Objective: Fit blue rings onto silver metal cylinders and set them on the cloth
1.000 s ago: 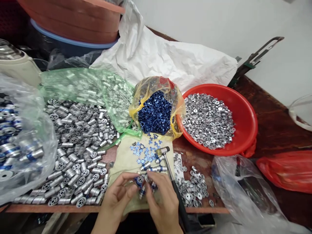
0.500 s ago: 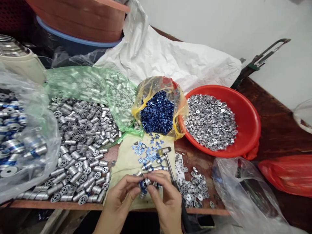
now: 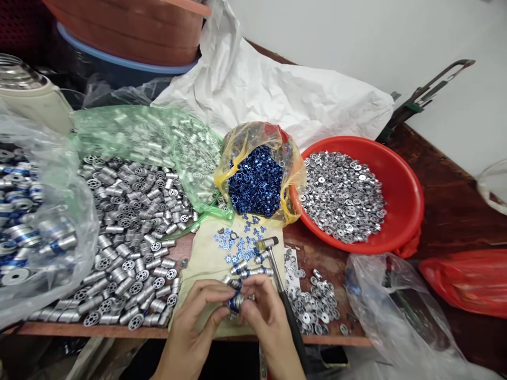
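Observation:
Low over the cream cloth (image 3: 206,248), a small silver metal cylinder with a blue ring (image 3: 236,302) is between my two hands. The fingertips and thumb of my left hand (image 3: 200,311) pinch its left side. My right hand (image 3: 267,311) has its thumb and fingers closed on the right side, covering part of it. Just beyond my fingers lie similar silver-and-blue cylinders (image 3: 255,272). A small hammer (image 3: 274,258) rests right of them, its dark handle passing beside my right hand. Blue star-shaped pieces (image 3: 243,248) are scattered farther up the cloth.
Bare silver cylinders (image 3: 130,237) are heaped at left, partly under a green bag (image 3: 138,132). A yellow bag (image 3: 297,216) holds blue rings. A red basin (image 3: 404,200) contains silver discs; more discs (image 3: 317,306) lie at right. A clear bag (image 3: 79,221) holds ringed cylinders.
The cylinder has turned between my fingers, showing more of its side. My right hand has shifted slightly, its fingers more curled around the part.

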`<state>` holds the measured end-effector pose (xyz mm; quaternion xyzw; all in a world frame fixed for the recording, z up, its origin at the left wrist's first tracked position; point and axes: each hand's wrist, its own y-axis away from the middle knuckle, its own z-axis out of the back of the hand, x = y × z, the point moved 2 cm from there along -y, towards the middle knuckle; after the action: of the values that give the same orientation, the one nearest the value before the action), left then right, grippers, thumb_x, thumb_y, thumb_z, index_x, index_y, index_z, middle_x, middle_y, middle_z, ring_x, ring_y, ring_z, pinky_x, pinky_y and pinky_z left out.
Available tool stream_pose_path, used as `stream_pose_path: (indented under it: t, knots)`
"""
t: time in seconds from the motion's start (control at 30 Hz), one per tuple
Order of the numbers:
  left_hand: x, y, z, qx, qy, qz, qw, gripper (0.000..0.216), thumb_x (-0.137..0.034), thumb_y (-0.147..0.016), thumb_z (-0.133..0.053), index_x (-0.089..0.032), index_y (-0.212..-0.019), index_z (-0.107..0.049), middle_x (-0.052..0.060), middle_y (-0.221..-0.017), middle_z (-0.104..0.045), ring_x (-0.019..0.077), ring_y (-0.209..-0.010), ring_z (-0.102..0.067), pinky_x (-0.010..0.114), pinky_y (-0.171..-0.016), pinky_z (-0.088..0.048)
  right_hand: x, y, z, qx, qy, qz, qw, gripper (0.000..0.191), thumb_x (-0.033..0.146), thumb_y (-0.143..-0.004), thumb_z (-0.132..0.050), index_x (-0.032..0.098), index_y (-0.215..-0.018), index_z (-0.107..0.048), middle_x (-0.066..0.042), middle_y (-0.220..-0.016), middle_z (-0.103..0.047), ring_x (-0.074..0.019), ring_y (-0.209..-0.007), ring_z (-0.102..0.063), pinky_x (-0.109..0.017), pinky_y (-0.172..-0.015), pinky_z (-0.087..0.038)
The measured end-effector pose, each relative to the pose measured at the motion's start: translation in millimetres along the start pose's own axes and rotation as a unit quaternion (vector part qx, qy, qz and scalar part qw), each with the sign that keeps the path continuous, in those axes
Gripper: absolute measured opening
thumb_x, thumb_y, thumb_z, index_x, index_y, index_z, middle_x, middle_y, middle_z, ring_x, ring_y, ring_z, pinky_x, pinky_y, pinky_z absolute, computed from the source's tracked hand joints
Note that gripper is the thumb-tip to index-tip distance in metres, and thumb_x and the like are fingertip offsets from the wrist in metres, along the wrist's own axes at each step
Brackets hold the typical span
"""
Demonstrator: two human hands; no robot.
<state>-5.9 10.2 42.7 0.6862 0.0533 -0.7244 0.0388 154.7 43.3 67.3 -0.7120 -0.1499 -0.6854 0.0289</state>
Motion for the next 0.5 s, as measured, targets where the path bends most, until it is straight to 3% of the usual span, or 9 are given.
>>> stream_pose_path:
  t: [0.07, 0.13, 0.27, 0.4, 0.5]
  knots:
    - [-1.3, 0.0, 1.2, 0.007, 0.002, -0.030, 1.000, 0.018, -0.020, -0.091, -0.065, -0.031, -0.096, -0.079, 0.005, -0.098, -0.078, 0.0244, -0.104, -0.069, 0.032, -0.091, -0.056, -5.2, 2.0, -4.4, 0.084, -0.064, -0.074, 0.992, 0.037, 0.056, -0.087, -0.070, 0.024, -0.106, -0.067, -0.001, -0.088, -0.057, -0.0120, -0.063, -0.052, -0.024, -0.055, -0.049]
    - [-3.5, 0.7, 1.7, 0.017, 0.026, -0.051, 0.998, 0.019, -0.021, -0.091, -0.066, -0.033, -0.096, -0.079, 0.004, -0.098, -0.081, 0.0249, -0.106, -0.068, 0.034, -0.092, -0.055, -9.3, 4.8, -7.6, 0.130, -0.108, -0.095, 0.981, 0.045, 0.061, -0.082, -0.072, 0.022, -0.103, -0.068, -0.001, -0.086, -0.054, -0.0099, -0.059, -0.045, -0.023, -0.053, -0.045]
    - [-10.6, 2.3, 0.7, 0.058, 0.053, -0.054, 0.995, 0.019, -0.025, -0.093, -0.065, -0.034, -0.098, -0.081, 0.006, -0.105, -0.083, 0.0281, -0.115, -0.066, 0.041, -0.098, -0.054, -14.3, 9.3, -6.6, 0.084, -0.103, -0.018, 0.991, 0.048, 0.064, -0.077, -0.073, 0.021, -0.095, -0.062, -0.001, -0.083, -0.051, -0.0143, -0.070, -0.046, -0.025, -0.060, -0.044]
    - [-11.0, 3.5, 1.2, 0.040, 0.116, 0.105, 0.987, 0.024, -0.038, -0.091, -0.068, -0.031, -0.112, -0.076, 0.008, -0.114, -0.079, 0.0277, -0.109, -0.072, 0.036, -0.094, -0.059, -14.3, 17.1, -5.3, -0.002, 0.084, 0.064, 0.994, 0.026, 0.033, -0.072, -0.073, 0.023, -0.090, -0.057, 0.002, -0.078, -0.049, -0.0139, -0.066, -0.046, -0.025, -0.058, -0.041]
    - [-8.8, 6.6, -2.3, 0.070, 0.196, 0.226, 0.952, 0.034, -0.053, -0.089, -0.067, -0.025, -0.106, -0.077, 0.007, -0.095, -0.081, 0.0259, -0.091, -0.076, 0.034, -0.084, -0.062, -12.5, 24.7, -10.5, -0.063, 0.201, 0.118, 0.970, 0.025, 0.016, -0.062, -0.068, 0.024, -0.081, -0.052, 0.004, -0.073, -0.045, -0.0138, -0.063, -0.044, -0.024, -0.055, -0.038]
